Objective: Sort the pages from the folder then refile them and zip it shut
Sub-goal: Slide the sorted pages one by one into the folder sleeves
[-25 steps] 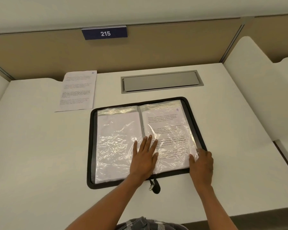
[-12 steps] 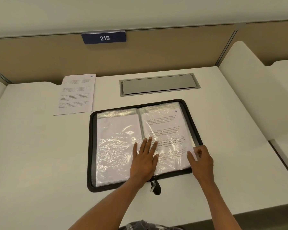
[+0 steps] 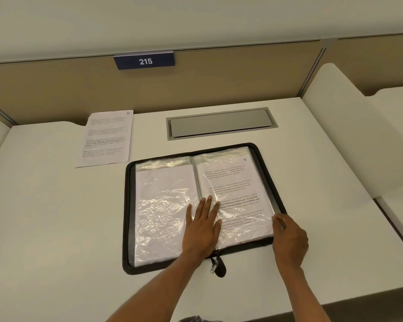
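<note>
A black zip folder (image 3: 126, 205) lies open on the white desk, its clear plastic sleeves spread flat. The right-hand sleeve shows a printed page (image 3: 233, 182) marked 9 in its top corner; the left sleeve (image 3: 163, 201) shows a blank white sheet. My left hand (image 3: 203, 226) presses flat with straight fingers over the folder's spine near the bottom. My right hand (image 3: 289, 238) is at the lower right edge of the right sleeve, thumb and fingertips pinching that edge. A loose printed page (image 3: 106, 138) marked 10 lies on the desk beyond the folder's top left corner.
The zip pull (image 3: 216, 267) hangs off the folder's front edge. A grey metal cable hatch (image 3: 221, 124) is set into the desk behind the folder. A tan partition with a 215 sign (image 3: 144, 61) closes the back; white dividers (image 3: 330, 126) flank the sides.
My right hand has slid a little up the right sleeve's edge and its fingers have closed on that edge. My left hand has stayed flat on the spine.
</note>
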### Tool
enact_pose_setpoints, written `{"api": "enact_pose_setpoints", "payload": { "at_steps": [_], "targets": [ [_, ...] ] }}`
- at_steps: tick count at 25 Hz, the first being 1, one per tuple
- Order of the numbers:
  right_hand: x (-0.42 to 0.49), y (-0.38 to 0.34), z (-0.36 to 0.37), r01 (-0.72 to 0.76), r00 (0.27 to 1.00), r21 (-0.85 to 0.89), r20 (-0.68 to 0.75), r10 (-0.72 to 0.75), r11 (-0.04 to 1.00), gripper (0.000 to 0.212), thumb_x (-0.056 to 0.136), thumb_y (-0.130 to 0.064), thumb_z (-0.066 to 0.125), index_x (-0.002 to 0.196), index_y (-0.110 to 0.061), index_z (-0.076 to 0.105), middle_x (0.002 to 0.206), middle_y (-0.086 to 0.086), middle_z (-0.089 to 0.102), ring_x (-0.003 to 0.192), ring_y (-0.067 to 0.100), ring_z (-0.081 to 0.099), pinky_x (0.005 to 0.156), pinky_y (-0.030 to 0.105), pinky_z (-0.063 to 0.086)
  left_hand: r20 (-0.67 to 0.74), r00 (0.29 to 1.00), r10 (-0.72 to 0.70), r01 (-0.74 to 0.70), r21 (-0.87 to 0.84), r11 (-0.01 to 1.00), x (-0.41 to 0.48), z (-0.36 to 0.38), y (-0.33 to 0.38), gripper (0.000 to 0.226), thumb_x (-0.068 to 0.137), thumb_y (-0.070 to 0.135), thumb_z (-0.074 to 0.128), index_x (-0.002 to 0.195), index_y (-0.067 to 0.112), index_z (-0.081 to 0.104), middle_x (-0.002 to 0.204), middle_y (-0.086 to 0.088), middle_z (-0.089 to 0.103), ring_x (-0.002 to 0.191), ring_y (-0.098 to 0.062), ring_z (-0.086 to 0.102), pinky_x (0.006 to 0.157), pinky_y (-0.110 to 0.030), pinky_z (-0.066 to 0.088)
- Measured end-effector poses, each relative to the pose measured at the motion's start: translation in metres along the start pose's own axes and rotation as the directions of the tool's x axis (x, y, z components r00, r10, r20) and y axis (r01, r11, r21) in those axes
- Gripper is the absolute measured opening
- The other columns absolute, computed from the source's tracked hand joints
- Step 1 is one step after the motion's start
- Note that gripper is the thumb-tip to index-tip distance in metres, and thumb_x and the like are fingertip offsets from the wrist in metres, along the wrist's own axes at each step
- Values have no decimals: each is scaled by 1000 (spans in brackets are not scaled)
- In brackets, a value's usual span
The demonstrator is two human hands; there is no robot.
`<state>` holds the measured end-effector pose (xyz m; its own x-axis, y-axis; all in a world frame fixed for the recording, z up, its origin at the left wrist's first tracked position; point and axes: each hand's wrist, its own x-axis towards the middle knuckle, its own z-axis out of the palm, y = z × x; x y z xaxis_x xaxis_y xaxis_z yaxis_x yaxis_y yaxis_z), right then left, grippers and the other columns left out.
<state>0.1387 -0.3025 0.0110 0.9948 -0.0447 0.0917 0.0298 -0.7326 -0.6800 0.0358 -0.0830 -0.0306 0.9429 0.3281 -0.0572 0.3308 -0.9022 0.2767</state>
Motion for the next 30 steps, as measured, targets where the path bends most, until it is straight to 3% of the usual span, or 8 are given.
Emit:
{"api": "enact_pose_setpoints", "payload": {
  "at_steps": [4,10,15,17,19,21,25,30],
  "targets": [
    [-7,-4,2,78,993,-45,-86,-81,996,9,95,-12,71,103,-15,71,97,4,67,82,24,65,67,33,52,-5,1000,5,-5,-25,1000,0,0,-3,57,111,51,14,166,35,12,174,10,-2,160,-11,-9,129,-53,-5],
    [-11,-22,0,165,979,-92,-106,-174,982,6,99,-14,63,106,-13,61,95,5,65,84,22,57,70,40,53,10,1000,6,-5,-93,996,1,-3,-4,58,111,53,15,166,36,11,173,13,-5,159,-8,-12,128,-50,-9],
    [-27,-56,-4,218,971,143,66,-229,966,6,106,-23,49,108,-21,54,88,-7,62,75,13,62,60,21,50,38,999,-3,14,-312,950,6,-20,-7,58,110,55,22,165,36,16,172,16,4,159,-5,-1,128,-44,-13],
    [-38,-72,1,263,949,198,124,-290,944,17,105,-23,51,120,-20,58,100,-8,68,87,9,67,71,24,56,8,999,-34,35,-384,922,11,-37,-5,60,109,61,22,163,35,25,170,15,20,157,-6,15,130,-45,3],
    [-54,-90,11,317,919,226,168,-358,921,22,103,-24,55,125,-22,59,106,-10,71,94,4,67,81,23,56,-52,988,-145,90,-572,815,18,-65,-6,59,108,63,29,155,31,45,156,14,46,142,-6,43,120,-38,31],
    [-71,-107,18,333,891,261,229,-393,906,24,102,-25,61,126,-27,59,107,-15,70,94,-2,66,81,17,56,-29,968,-251,137,-774,618,28,-94,-9,50,106,59,41,139,28,62,136,16,63,118,-3,61,100,-26,47],
    [-97,-133,29,374,807,335,342,-481,865,25,100,-31,65,125,-30,61,104,-19,69,90,-3,66,80,13,55,31,932,-360,217,-844,490,39,-135,-36,27,102,43,63,107,19,75,97,6,76,85,-11,73,69,-21,58],
    [-118,-157,43,406,668,397,486,-563,823,28,100,-46,56,123,-31,62,109,-19,68,89,0,65,85,13,55,53,852,-522,232,-931,283,26,-146,-80,20,94,28,77,88,10,74,83,-3,76,75,-22,72,65,-28,57]
  ]
}}
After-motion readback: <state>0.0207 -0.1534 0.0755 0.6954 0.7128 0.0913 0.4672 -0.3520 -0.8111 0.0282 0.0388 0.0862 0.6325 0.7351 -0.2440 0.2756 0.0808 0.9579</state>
